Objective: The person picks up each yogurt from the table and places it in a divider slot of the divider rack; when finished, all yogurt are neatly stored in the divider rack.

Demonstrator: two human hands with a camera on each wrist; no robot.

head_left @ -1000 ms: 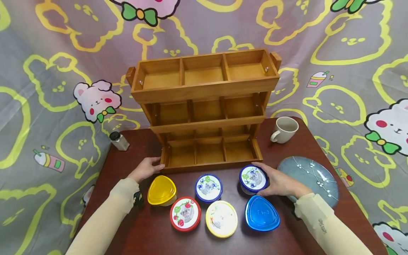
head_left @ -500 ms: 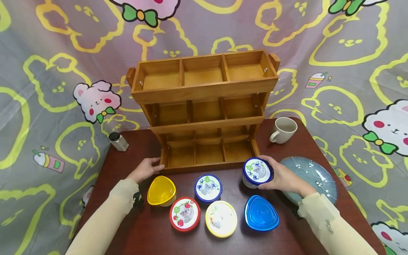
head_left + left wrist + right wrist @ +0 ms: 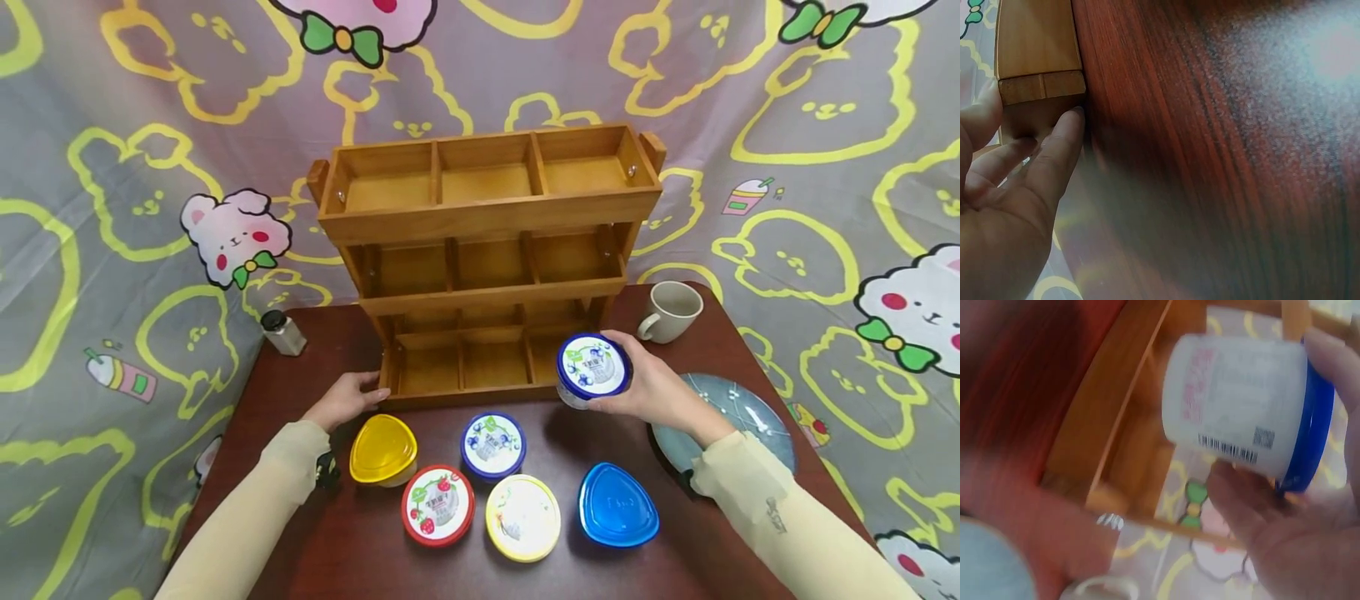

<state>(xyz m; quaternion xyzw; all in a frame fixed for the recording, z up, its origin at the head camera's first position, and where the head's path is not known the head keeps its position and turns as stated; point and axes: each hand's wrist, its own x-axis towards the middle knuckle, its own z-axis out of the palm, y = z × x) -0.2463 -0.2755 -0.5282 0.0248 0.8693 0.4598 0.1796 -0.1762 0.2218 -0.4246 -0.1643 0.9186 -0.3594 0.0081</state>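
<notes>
My right hand [image 3: 651, 385] holds a round tub with a dark blue rim [image 3: 594, 367] and a blueberry-printed lid, raised in front of the rack's lower right compartment. In the right wrist view, the tub's white side [image 3: 1241, 400] shows a barcode, and thumb and fingers span its blue lid edge. At the left end of a three-tier wooden rack [image 3: 491, 212], my left hand [image 3: 347, 402] grips the bottom tray's corner. The left wrist view shows the thumb and fingers [image 3: 1054, 159] around that wooden end [image 3: 1041, 87]. The rack's visible compartments hold nothing.
Before the rack stand a yellow-lidded tub [image 3: 383, 450], a red-rimmed tub [image 3: 438, 505], another blueberry tub [image 3: 493, 446], a pale yellow-rimmed tub [image 3: 522, 517] and a blue-lidded tub [image 3: 617, 505]. A mug [image 3: 672, 312] and plate [image 3: 738, 408] are right; a black-capped shaker [image 3: 283, 333] is left.
My right hand has lifted the blueberry tub from the table and carried it up toward the rack's lower right compartment. My left hand has stayed at the rack's corner.
</notes>
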